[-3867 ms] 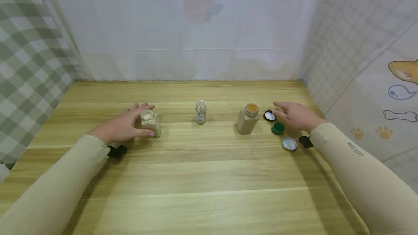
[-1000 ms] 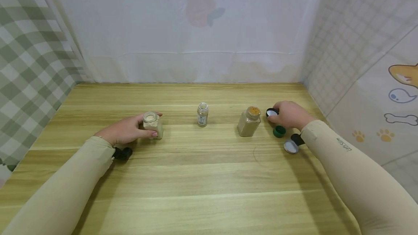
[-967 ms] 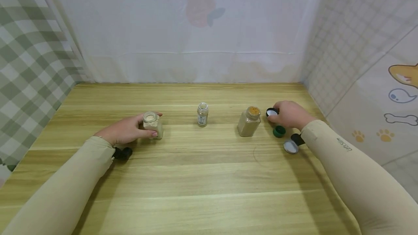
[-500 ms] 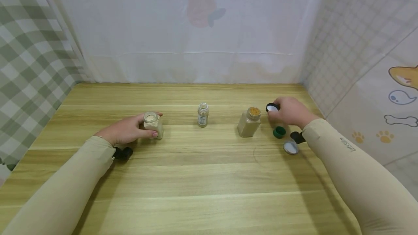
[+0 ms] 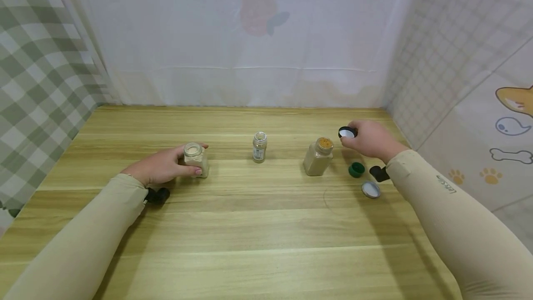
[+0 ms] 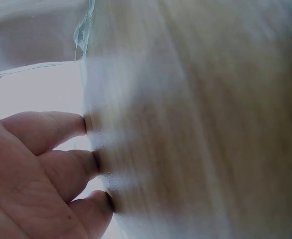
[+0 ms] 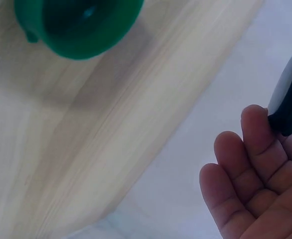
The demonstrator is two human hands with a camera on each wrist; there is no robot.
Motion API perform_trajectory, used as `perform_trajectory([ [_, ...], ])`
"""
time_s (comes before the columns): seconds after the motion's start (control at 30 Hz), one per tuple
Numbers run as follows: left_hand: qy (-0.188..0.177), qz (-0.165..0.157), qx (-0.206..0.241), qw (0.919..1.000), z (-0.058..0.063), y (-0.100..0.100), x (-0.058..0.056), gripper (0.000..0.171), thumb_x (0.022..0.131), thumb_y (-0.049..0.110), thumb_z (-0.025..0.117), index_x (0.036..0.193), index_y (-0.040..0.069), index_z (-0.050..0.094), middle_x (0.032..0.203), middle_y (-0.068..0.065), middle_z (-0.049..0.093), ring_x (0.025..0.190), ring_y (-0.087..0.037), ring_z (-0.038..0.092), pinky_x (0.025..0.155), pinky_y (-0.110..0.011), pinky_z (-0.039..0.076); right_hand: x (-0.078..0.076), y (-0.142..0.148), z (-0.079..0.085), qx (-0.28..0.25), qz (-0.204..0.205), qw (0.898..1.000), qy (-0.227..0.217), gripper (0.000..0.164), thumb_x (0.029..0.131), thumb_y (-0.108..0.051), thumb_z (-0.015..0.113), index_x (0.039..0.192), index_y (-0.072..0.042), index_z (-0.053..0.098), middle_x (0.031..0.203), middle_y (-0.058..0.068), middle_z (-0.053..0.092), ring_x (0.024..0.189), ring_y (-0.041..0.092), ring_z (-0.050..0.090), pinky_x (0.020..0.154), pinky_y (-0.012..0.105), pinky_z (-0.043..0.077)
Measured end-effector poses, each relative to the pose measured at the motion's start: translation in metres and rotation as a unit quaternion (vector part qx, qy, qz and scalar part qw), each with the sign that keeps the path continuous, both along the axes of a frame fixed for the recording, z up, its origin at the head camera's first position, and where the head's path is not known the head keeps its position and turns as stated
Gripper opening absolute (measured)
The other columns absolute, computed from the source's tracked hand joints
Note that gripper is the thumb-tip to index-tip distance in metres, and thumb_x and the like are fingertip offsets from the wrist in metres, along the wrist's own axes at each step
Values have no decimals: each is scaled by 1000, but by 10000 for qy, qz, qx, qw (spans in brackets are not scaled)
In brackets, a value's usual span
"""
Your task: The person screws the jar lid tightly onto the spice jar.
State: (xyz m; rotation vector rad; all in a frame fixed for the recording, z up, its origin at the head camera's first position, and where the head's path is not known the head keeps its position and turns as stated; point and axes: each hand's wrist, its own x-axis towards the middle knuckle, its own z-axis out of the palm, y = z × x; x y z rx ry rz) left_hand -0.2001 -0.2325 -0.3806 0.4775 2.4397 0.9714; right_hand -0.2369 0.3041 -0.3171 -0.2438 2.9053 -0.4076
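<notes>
On the left of the table, my left hand (image 5: 166, 165) curls its thumb and fingers round an open glass jar (image 5: 197, 163) of pale powder, which stands upright. The left wrist view shows the fingertips (image 6: 73, 122) near the table surface and the jar's glass edge above them. My right hand (image 5: 370, 139) pinches a black lid (image 5: 347, 133) with a white inner face turned up. In the right wrist view the lid (image 7: 287, 94) sits between thumb and forefinger, and the other fingers are loosely bent. Below that hand lie a green cap (image 5: 356, 169) and a silver lid (image 5: 370, 190).
A small open bottle (image 5: 259, 147) with a label stands mid-table. Right of it is a square jar (image 5: 318, 157) with orange-brown contents at its mouth. White curtain (image 5: 266, 50) hangs behind the table (image 5: 250, 226), with patterned cloths at both sides.
My right hand first hovered by the black lid, then took hold of it, and has lifted it slightly away from the table. My left hand has closed round the pale powder jar, which stays put.
</notes>
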Motion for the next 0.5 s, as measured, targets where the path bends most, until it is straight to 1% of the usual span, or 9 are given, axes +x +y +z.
perform_trajectory([
  [0.1, 31, -20, -40, 10000, 0, 0, 0, 85, 95, 57, 73, 166, 32, 32, 152, -9, 58, 134, -31, 57, 105, -49, 47, 0, -2, 1, -59, -3, 10000, 8, 52, 99, -33, 62, 133, 8, 61, 115, 23, 71, 92, 30, 63, 84, 46, 53],
  [0.27, 36, -64, -119, 9999, 0, 0, 0, 85, 96, 58, 71, 166, 32, 31, 148, -7, 60, 118, -24, 59, 94, -39, 47, 1, -7, 4, -169, -10, 9998, 43, 43, 100, -33, 63, 124, 3, 64, 110, 19, 71, 90, 28, 62, 82, 43, 53],
  [0.4, 29, -72, -111, 9999, 0, -1, 0, 85, 97, 57, 71, 166, 32, 31, 146, -6, 61, 112, -22, 58, 91, -36, 47, 2, -11, 7, -207, 35, 9997, 91, 40, 100, -33, 63, 120, 2, 65, 108, 18, 70, 89, 28, 61, 81, 43, 52],
  [0.5, -70, -47, -33, 10000, 1, 0, 0, 85, 97, 55, 72, 166, 31, 31, 143, -7, 62, 102, -23, 58, 83, -36, 48, 2, -14, 8, -203, 84, 9996, 168, 38, 100, -33, 63, 116, 1, 66, 104, 15, 70, 87, 27, 60, 78, 40, 51],
])
